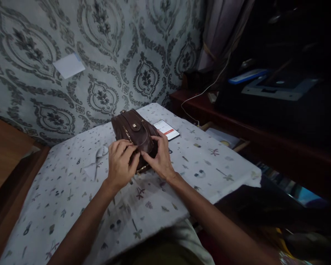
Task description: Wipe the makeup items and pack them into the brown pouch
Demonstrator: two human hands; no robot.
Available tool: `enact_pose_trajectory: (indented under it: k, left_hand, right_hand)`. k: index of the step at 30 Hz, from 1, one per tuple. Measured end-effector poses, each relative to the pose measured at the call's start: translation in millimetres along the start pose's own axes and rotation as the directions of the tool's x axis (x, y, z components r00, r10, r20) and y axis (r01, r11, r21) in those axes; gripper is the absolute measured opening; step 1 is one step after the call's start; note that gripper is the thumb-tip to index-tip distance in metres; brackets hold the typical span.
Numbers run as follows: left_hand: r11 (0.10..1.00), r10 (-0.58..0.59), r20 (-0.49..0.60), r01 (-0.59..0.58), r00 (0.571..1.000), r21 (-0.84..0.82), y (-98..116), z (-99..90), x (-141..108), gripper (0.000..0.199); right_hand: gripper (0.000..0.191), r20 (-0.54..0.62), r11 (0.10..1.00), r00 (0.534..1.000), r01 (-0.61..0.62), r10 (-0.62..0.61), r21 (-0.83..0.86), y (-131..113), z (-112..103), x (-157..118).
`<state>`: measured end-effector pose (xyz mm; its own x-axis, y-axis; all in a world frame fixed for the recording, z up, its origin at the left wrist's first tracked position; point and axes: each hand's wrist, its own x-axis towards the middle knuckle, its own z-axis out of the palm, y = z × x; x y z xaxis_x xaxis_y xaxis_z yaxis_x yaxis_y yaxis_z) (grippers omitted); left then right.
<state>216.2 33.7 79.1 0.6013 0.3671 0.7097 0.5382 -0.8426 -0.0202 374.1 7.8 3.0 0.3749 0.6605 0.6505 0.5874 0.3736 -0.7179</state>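
Note:
A dark brown leather bag (132, 127) with gold zips and a gold stud on its strap lies on the patterned white tablecloth (79, 191). My left hand (121, 162) grips the near left part of the bag, its fingers bent and close together. On the near right side, my right hand (160, 156) has thumb and fingers curled round the bag's edge. Both hands are close together at the near end. What lies between the fingertips is too dark to make out.
Just right of the bag lies a phone (167, 129) with a lit screen. A crumpled pale cloth (95, 162) is left of my left hand. Beyond the table's right edge are a partly open drawer (223, 137) and a white cable (205, 88). Patterned wall stands behind.

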Motion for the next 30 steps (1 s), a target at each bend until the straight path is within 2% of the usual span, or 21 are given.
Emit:
enact_pose_trajectory:
  k: [4, 8, 12, 15, 24, 27, 30]
  left_hand:
    - [0.988, -0.075, 0.044, 0.069, 0.996, 0.137, 11.2, 1.6, 26.1, 0.044]
    - [0.975, -0.067, 0.159, 0.03, 0.985, 0.221, 21.9, 8.4, 59.6, 0.058]
    - [0.955, -0.097, 0.309, 0.001, 0.946, 0.296, 26.9, 12.4, 83.3, 0.048]
    - [0.939, -0.152, 0.353, 0.023, 0.923, 0.343, 26.9, 11.5, 92.6, 0.036]
    - [0.936, -0.194, 0.346, 0.067, 0.918, 0.345, 18.3, 14.0, 107.4, 0.025]
    - [0.931, -0.243, 0.305, 0.133, 0.921, 0.339, 13.6, 15.7, 109.0, 0.024]
    - [0.938, -0.292, 0.246, 0.227, 0.924, 0.261, 4.3, 19.4, 107.5, 0.019]
  right_hand:
    - [0.048, -0.003, 0.999, 0.999, 0.036, -0.035, 0.035, 0.5, -1.3, -0.8]
    - [0.041, -0.004, 0.996, 1.0, 0.03, -0.03, 0.088, 0.6, -2.2, -0.1]
    - [0.037, 0.005, 0.991, 1.0, 0.008, -0.008, 0.137, 0.2, -4.4, 1.1]
    - [0.037, 0.015, 0.986, 1.0, -0.007, 0.005, 0.167, 0.3, -5.7, 1.3]
    - [0.037, -0.008, 0.985, 1.0, 0.006, -0.004, 0.175, 1.1, -3.7, 0.5]
    - [0.037, -0.007, 0.987, 1.0, 0.002, -0.001, 0.162, -0.2, -4.4, 0.5]
    - [0.036, -0.013, 0.988, 1.0, 0.007, -0.005, 0.154, -1.6, -5.3, 0.6]
